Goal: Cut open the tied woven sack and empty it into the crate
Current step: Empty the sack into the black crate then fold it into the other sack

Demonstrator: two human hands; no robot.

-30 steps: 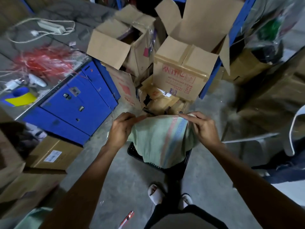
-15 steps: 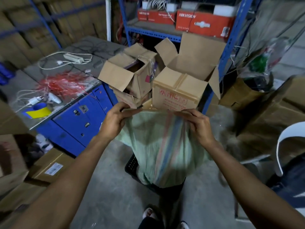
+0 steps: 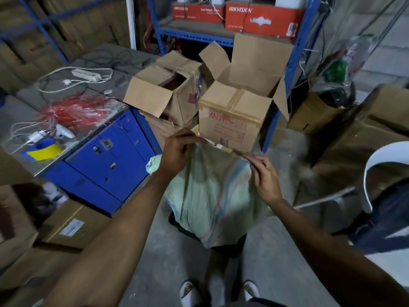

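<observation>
The left hand [image 3: 177, 151] is gripping one upper corner of the pale green woven sack [image 3: 212, 196], fingers closed on the cloth; the right hand [image 3: 264, 178] is pinching the opposite upper corner between thumb and fingers; between them the sack's top edge is stretching taut, and the sack is hanging upside down with its lower end reaching down into the black crate [image 3: 177, 223] on the concrete floor [image 3: 276, 262]; only a dark edge of the crate is showing beneath the cloth, and what is lying inside it cannot be told. Red and blue stripes are running down the sack's face. The person's two feet in pale sandals [image 3: 188, 293] are standing just behind the crate. Beyond the hands, open cardboard boxes [image 3: 232, 111] are standing against a blue shelf rack [image 3: 294, 63]; to the left, a blue cabinet [image 3: 106, 160] is carrying a tabletop [image 3: 26, 107] on which red strands [image 3: 77, 110], white cables and a power strip [image 3: 86, 75] are lying.
</observation>
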